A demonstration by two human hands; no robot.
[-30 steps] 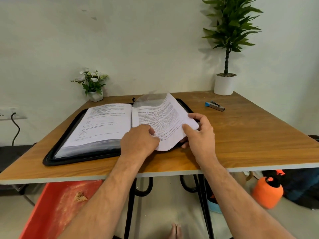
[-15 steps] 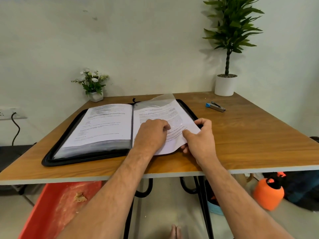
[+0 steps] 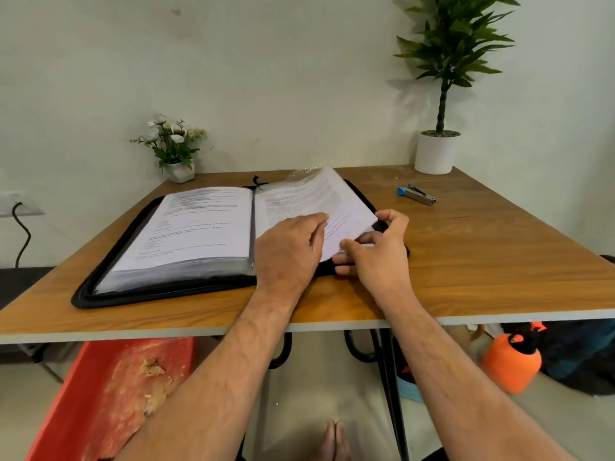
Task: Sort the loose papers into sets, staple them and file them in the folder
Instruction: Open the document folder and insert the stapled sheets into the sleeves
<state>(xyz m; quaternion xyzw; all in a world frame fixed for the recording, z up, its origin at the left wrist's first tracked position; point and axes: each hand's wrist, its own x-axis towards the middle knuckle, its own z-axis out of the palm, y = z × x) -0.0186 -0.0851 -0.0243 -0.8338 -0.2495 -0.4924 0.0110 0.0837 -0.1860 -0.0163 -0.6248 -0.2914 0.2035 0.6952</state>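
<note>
Your left hand [image 3: 288, 252] has slid toward 1 o'clock, flat on the paper [image 3: 319, 207] in the folder [image 3: 100, 284], while your right hand [image 3: 376, 247] still pinches its corner.

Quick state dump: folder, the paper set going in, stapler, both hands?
folder: open flat on the table, left side thick with filed pages.
paper set: on the folder's right side, partly in a clear sleeve, far edge lifted.
stapler: closed, lying on the table right of the folder, untouched.
left hand: pressing flat on the paper set.
right hand: pinching the set's near right corner.
</note>
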